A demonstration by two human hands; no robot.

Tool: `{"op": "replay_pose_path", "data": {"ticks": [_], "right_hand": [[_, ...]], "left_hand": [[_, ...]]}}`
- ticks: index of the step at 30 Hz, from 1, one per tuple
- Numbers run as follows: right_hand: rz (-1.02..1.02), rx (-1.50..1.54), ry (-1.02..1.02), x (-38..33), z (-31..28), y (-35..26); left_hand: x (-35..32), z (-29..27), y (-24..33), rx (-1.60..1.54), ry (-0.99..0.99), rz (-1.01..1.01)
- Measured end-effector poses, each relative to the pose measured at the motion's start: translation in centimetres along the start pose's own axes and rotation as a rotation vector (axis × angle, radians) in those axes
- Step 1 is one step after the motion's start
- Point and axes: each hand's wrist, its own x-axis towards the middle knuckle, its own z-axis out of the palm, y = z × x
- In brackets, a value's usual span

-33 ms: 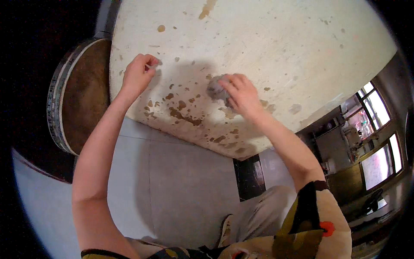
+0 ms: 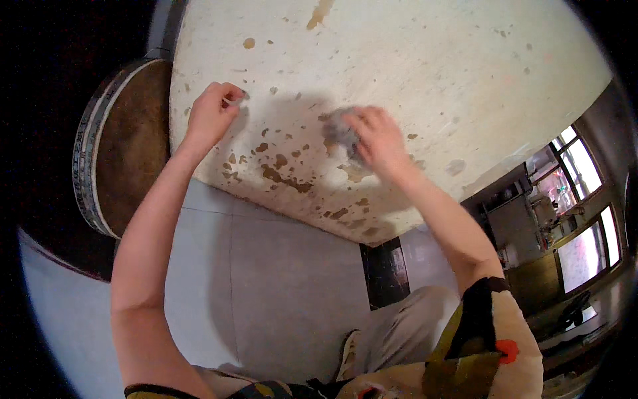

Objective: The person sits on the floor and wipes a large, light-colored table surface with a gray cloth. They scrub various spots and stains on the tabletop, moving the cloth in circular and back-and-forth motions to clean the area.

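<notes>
A pale, off-white wall surface (image 2: 399, 66) fills the upper middle, blotched with brown patches (image 2: 286, 178). My right hand (image 2: 382, 139) presses a grey, crumpled wad (image 2: 345, 135) against it. Motion blurs the wad and fingertips, and I cannot tell whether it is a rag or a scouring pad. Further left, close to the wall, my left hand (image 2: 214, 114) has thumb and forefinger bent toward each other. Something small may be between those fingertips, too small to name.
To the left stands a round brown piece with a patterned rim (image 2: 133, 146). Grey floor tiles (image 2: 279, 266) lie below the wall, with a black strip (image 2: 385, 276) by its lower corner. A shelf (image 2: 518, 219) and windows (image 2: 581, 169) show at right.
My right hand and the grey wad have shifted slightly to the right across the wall. My left hand stays almost where it was.
</notes>
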Motion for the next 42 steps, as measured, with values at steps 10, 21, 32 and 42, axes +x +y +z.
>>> {"op": "replay_pose_path", "data": {"ticks": [10,21,32,42], "right_hand": [[0.036,-0.14,0.447,2.7,-1.9,4.3],[-0.11,-0.153,-0.012,1.8,2.1,-0.4],[0.004,-0.064,0.102,2.0,2.2,-1.1],[0.027,-0.086,0.329,5.3,-2.0,2.5]], "left_hand": [[1.2,0.6,-0.4,-0.081,0.038,-0.016],[0.7,-0.3,-0.1,-0.05,0.067,0.05],[0.6,-0.2,-1.3,-0.061,0.05,-0.026],[-0.2,-2.0,0.1,-0.093,0.039,-0.085]]}}
